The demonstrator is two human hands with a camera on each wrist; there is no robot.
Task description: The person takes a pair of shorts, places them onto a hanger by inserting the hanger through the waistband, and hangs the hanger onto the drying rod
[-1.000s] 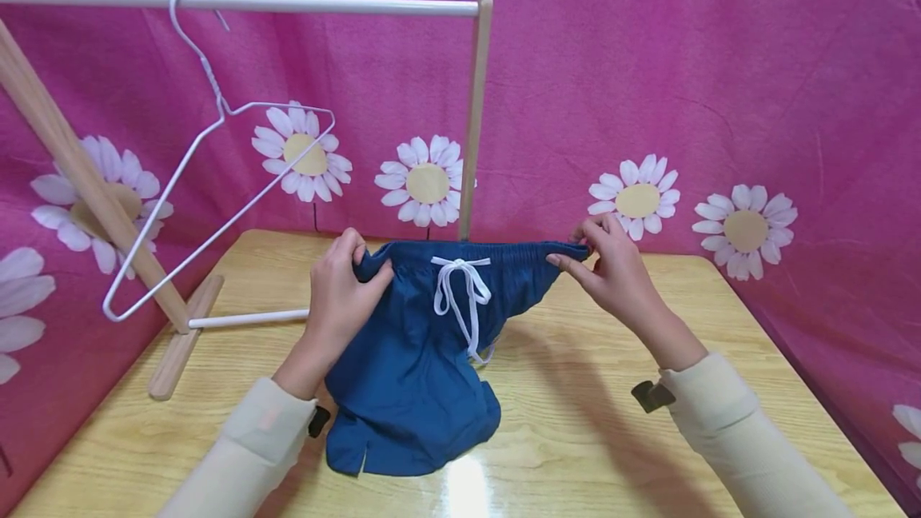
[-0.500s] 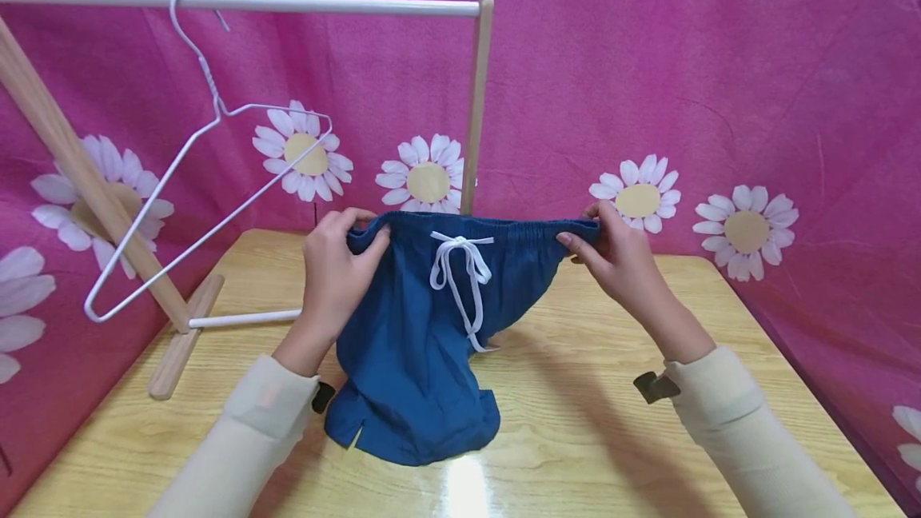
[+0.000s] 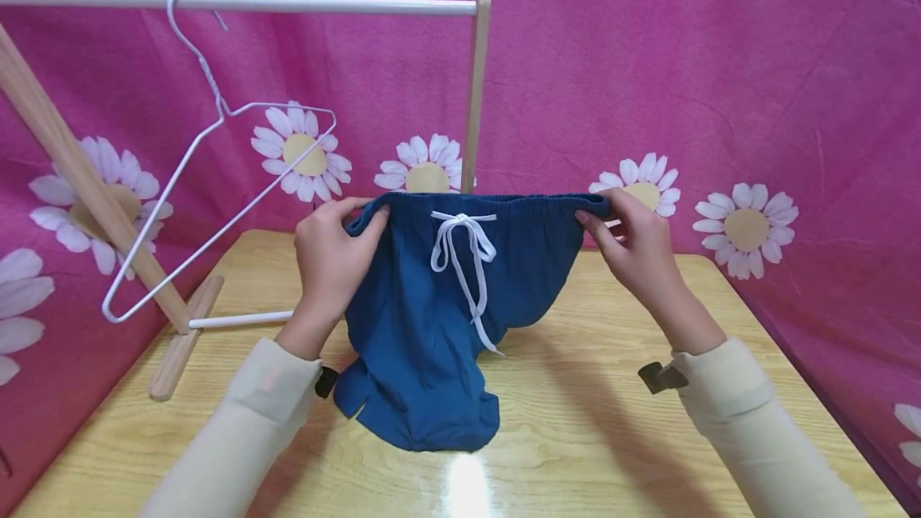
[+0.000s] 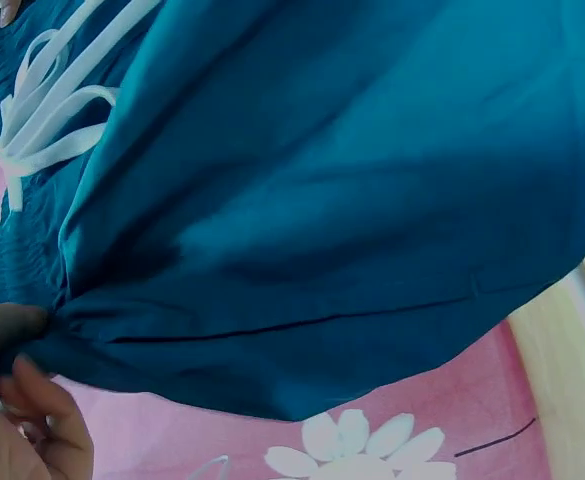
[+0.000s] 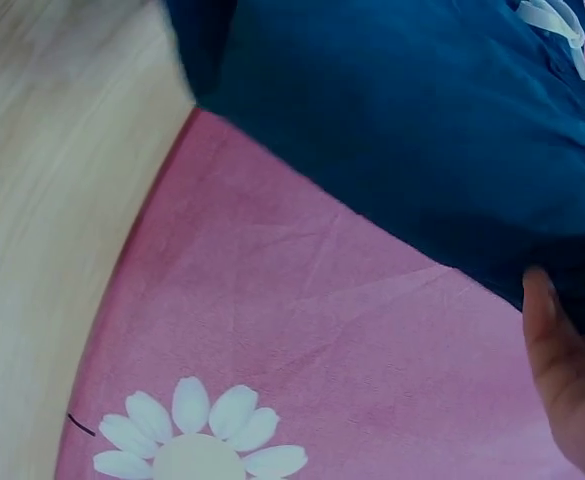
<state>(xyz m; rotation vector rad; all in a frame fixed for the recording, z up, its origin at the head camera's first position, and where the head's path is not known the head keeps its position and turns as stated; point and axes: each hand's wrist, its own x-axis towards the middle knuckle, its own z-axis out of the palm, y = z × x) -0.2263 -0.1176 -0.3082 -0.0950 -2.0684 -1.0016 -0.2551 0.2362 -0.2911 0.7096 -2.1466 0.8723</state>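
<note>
Clearly, we see the dark blue shorts [image 3: 424,302] held up by the waistband, between the person's 2 hands and over the wooden table [image 3: 576,422]. The left hand [image 3: 329,250] pinches 1 end of the waistband, thumb on the front and fingers curled behind the cloth; the right hand [image 3: 639,245] pinches the other end, its thumb on the front too. Between them the waistband [image 3: 528,206] runs nearly level, with the white drawstring [image 3: 462,220] tied in a bow near its middle.

As for progress, we judge that gripping the 2 ends and spreading the waistband are done. Straightening the legs looks unfinished: on the left hand's side 1 leg hangs long with a rumpled hem, while on the right hand's side the cloth ends higher, in a rounded edge. We cannot tell whether the lowest hem touches the table. The shorts are also separate from the white wire hanger [image 3: 206,70], which hangs by its hook from the white rail [image 3: 324,1], over on the person's left and well apart from the waistband.
</note>
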